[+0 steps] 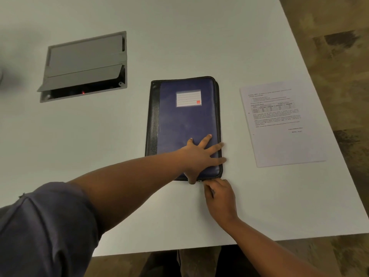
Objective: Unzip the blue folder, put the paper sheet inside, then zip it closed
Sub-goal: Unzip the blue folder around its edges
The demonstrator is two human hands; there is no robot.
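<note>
The blue folder (185,120) with a black spine and a white label lies flat and closed in the middle of the white table (179,33). My left hand (201,154) presses flat on its near right corner, fingers spread. My right hand (218,194) is at the folder's near edge, its fingertips pinching the zipper pull (199,180) close to that corner. The printed paper sheet (279,122) lies flat on the table to the right of the folder, apart from it.
A grey cable hatch (83,66) with its flap lifted is set into the table at the left. The table's right edge runs diagonally just beyond the sheet, with patterned carpet (339,56) beyond. The near edge is close to my body.
</note>
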